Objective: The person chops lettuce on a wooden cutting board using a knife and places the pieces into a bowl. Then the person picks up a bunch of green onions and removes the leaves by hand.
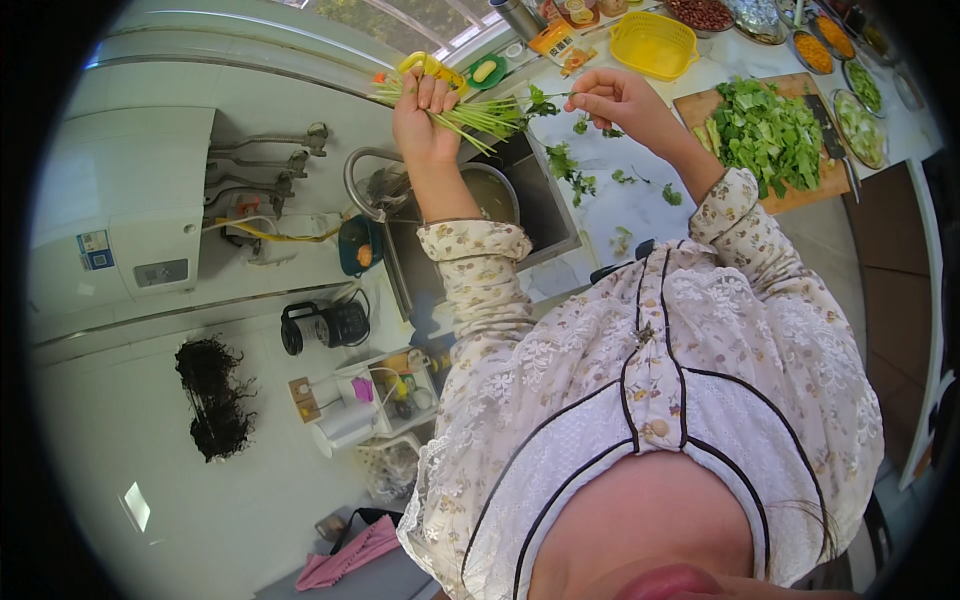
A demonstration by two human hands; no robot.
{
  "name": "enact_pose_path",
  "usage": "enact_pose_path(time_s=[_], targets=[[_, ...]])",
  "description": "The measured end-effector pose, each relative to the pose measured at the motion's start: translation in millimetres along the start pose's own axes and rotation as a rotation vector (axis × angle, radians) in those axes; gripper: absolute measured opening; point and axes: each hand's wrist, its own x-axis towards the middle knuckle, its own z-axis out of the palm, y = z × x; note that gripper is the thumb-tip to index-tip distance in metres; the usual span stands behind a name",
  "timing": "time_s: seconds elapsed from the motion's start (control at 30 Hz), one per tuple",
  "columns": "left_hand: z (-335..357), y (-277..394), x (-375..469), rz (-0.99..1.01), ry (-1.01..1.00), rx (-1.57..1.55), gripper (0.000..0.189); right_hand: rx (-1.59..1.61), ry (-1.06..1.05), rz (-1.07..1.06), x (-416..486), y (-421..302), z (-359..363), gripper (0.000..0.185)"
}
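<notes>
My left hand (425,112) is closed around a bunch of coriander (480,117), its pale green stems pointing right and its leafy ends drooping. This hand is raised near the steel faucet (356,174). Further right, my right hand (611,101) pinches a thin stem between thumb and fingertips, near the bunch's leafy end. Below the hands, loose coriander sprigs (570,171) lie scattered on the white marbled countertop (637,214). A metal basin (499,193) holding cloudy liquid sits in the sink (551,229), partly hidden behind my left forearm.
To the right, a wooden cutting board (694,109) bears chopped leafy greens (772,135) and a knife (832,135). Dishes of cut vegetables (859,127) stand beyond it. A yellow basket (652,46) is at the back, near a soap bar (484,71) on a green dish.
</notes>
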Motion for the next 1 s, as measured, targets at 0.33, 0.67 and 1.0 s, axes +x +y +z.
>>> enact_pose_path(time_s=[0.33,0.67,1.0], targets=[[16,-19,-1,0.338,0.198,0.741,0.025,0.032,0.032,-0.045,4,-11,-10,0.016],[13,-13,9,0.308,0.292,0.658,0.021,-0.004,-0.067,0.274,8,-9,-26,0.028],[6,-10,4,0.277,0.295,0.605,0.023,-0.124,-0.198,0.346,4,9,-37,0.032]])
